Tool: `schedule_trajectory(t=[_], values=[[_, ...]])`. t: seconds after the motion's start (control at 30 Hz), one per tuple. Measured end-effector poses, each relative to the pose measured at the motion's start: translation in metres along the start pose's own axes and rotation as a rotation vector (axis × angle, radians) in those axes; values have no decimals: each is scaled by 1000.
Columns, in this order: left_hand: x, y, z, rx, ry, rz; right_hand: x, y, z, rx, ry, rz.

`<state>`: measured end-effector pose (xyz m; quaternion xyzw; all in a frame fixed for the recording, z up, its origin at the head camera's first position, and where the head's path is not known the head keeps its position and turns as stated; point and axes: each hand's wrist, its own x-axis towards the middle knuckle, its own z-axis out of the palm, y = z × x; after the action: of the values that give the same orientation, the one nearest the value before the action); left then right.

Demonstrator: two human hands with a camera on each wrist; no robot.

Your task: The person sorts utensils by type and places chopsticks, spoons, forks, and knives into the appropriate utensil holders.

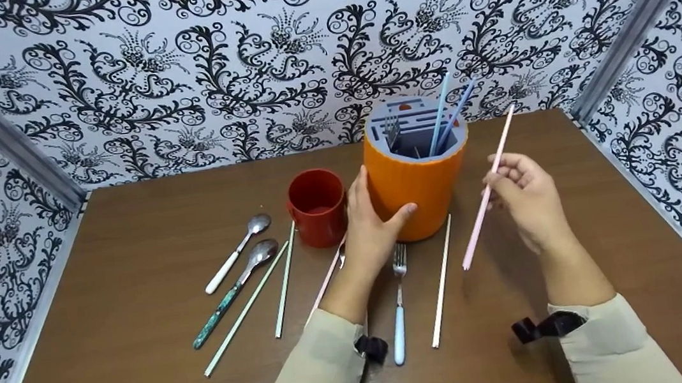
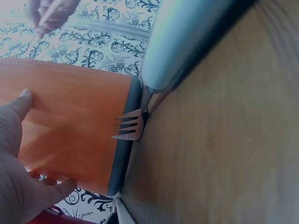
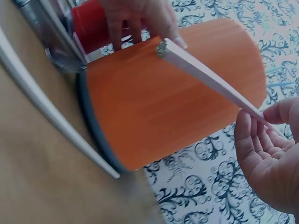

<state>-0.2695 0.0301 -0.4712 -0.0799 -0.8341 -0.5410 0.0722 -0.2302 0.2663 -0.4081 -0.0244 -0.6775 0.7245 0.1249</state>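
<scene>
My right hand (image 1: 528, 199) pinches a pink chopstick (image 1: 478, 224) between thumb and fingers, at the right of an orange utensil holder (image 1: 421, 189). The chopstick slants in the air above the table, its thicker end low and toward me. With the thumb across the front and the fingers along the left side, my left hand (image 1: 370, 233) grips the holder, which stands upright. A fork and two blue chopsticks (image 1: 440, 114) stick out of the holder's grey slotted top (image 1: 416, 120). In the left wrist view, a fork's tines (image 2: 131, 126) lie against the holder's dark base (image 2: 122, 154).
Left of the holder stands a red cup (image 1: 318, 220). Two spoons, one white-handled (image 1: 222, 272) and one green-handled (image 1: 220, 314), lie further left near pale chopsticks (image 1: 245, 311). A blue-handled fork (image 1: 399, 326) and another chopstick (image 1: 443, 289) lie in front. A patterned wall (image 1: 205, 72) borders the back.
</scene>
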Motion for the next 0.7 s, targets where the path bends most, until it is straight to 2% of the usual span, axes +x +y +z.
schedule_trajectory(t=[0.2,0.33,0.5,0.7], values=[[0,1,0,-4,-7,-7,5,-23,6,104,40,-62],[0,1,0,-4,-8,-10,9,-34,11,182,111,-112],[0,0,1,-5,-3,-8,16,-47,17,326,196,-185],[1,-1,2,-14,11,14,27,-66,20,514,262,-212]])
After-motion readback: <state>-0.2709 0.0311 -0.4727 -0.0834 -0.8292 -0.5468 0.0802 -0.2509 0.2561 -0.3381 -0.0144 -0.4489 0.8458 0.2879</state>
